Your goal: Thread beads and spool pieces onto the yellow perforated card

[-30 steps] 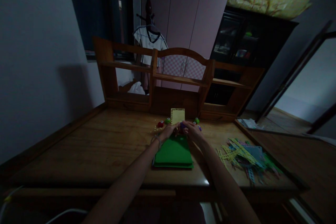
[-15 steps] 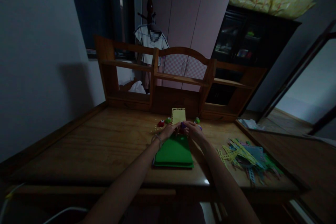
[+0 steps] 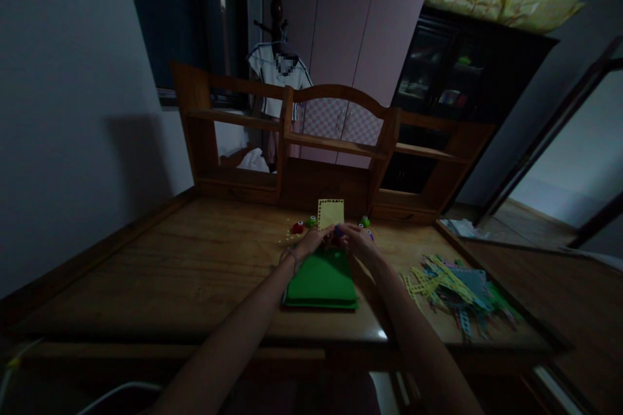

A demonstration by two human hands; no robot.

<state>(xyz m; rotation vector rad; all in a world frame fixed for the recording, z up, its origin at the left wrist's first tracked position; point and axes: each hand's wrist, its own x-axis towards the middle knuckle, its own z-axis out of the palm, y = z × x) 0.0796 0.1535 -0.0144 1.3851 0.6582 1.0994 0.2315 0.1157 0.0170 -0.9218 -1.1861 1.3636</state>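
Observation:
A small purple paper punch [image 3: 339, 231] is held between my two hands over the far end of a green foam stack [image 3: 321, 282]. My left hand [image 3: 312, 243] is closed with its fingertips at the punch's left side. From the other side, my right hand [image 3: 359, 240] pinches it. Fingers partly hide the punch and whatever lies beneath it. Just beyond lies a yellow sheet [image 3: 331, 213] with small cut-outs along its edges. A red punch [image 3: 298, 227] and a green punch [image 3: 311, 222] stand left of it. Another green punch [image 3: 365, 222] is behind my right hand.
Tiny paper chips [image 3: 287, 237] are scattered left of the hands. A heap of punched paper strips [image 3: 445, 285] covers the table's right part. A wooden shelf unit [image 3: 333, 142] bounds the table [image 3: 195, 259] at the back.
The view shifts very slightly. Both hands stay at the purple punch in nearly the same place, with no other visible movement.

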